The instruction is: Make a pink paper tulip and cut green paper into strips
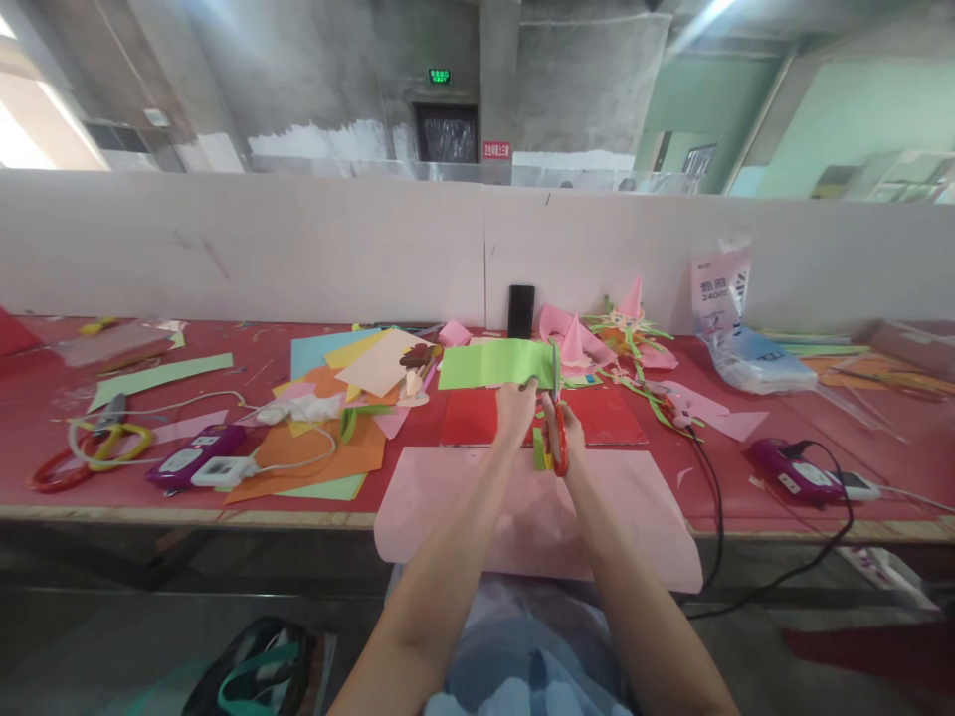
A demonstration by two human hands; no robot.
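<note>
A strip of bright green paper [477,365] is held up above the table by my left hand [516,408], whose fingers pinch its lower edge near the right end. My right hand [571,428] grips a pair of scissors [560,452] with red handles. The scissor blades point away from me and stand upright across the right end of the green paper. Below the hands lie a red sheet [470,418] and a large pink sheet [448,497] that droops over the table's front edge. A small green and yellow piece sits beside the scissor handles.
Coloured paper sheets [320,452] are heaped on the left, near more scissors [64,467] and a purple power bank [195,455] with white cables. Pink paper cones, a black phone [521,311], a plastic bag [753,348] and another purple power bank [795,469] stand around. A white partition [298,249] closes the back.
</note>
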